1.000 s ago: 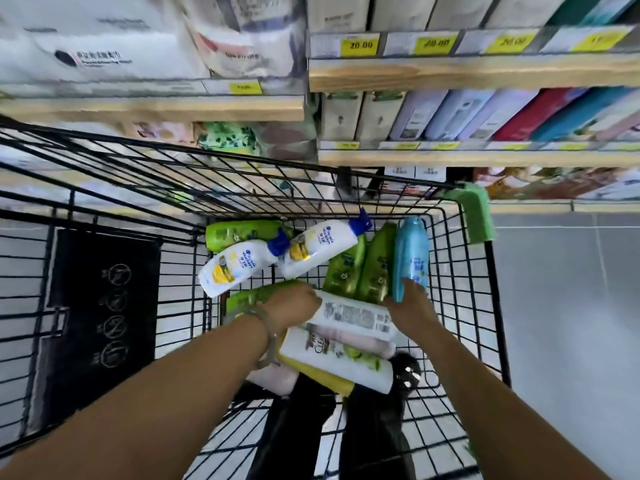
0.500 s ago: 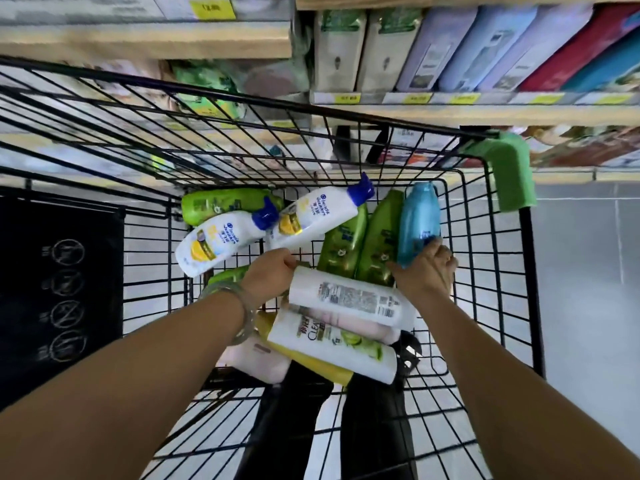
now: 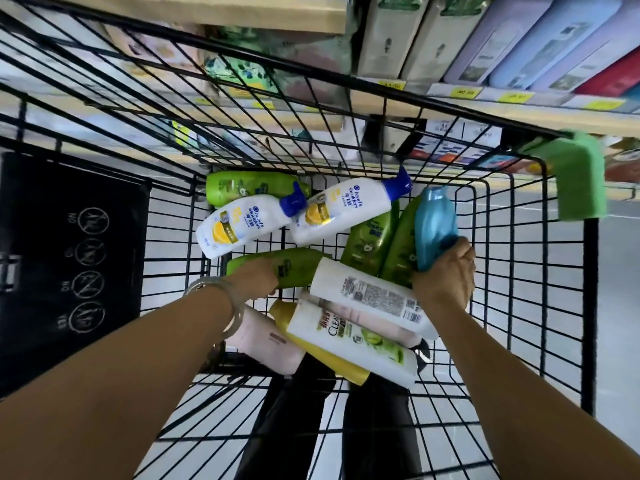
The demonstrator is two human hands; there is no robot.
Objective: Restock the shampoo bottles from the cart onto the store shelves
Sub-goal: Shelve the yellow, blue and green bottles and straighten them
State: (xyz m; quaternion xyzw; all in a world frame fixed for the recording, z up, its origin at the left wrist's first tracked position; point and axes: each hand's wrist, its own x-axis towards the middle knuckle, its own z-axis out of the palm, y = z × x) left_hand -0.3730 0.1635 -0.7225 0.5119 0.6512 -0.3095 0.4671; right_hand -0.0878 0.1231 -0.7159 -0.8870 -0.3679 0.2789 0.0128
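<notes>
A black wire cart (image 3: 519, 306) holds several shampoo bottles lying loose. My right hand (image 3: 445, 277) is closed around the lower end of a blue bottle (image 3: 434, 225) at the cart's right side. My left hand (image 3: 254, 277) grips the near end of a green bottle (image 3: 294, 266) lying across the middle; its fingers are hidden under the bottle. Two white bottles with blue caps (image 3: 242, 225) (image 3: 346, 211) lie behind it. White bottles (image 3: 370, 297) (image 3: 349, 342), a yellow one (image 3: 311, 344) and a pink one (image 3: 266, 341) are piled nearest me.
Store shelves (image 3: 519, 114) with boxed goods and yellow price tags stand just beyond the cart. A green corner guard (image 3: 578, 178) caps the cart's far right corner. A black sign panel (image 3: 69, 258) hangs on the cart's left. Grey floor lies to the right.
The view has tipped down and closer to the cart. My right hand has closed round the blue bottle and tilted it. My left hand has slid onto the green bottle's end.
</notes>
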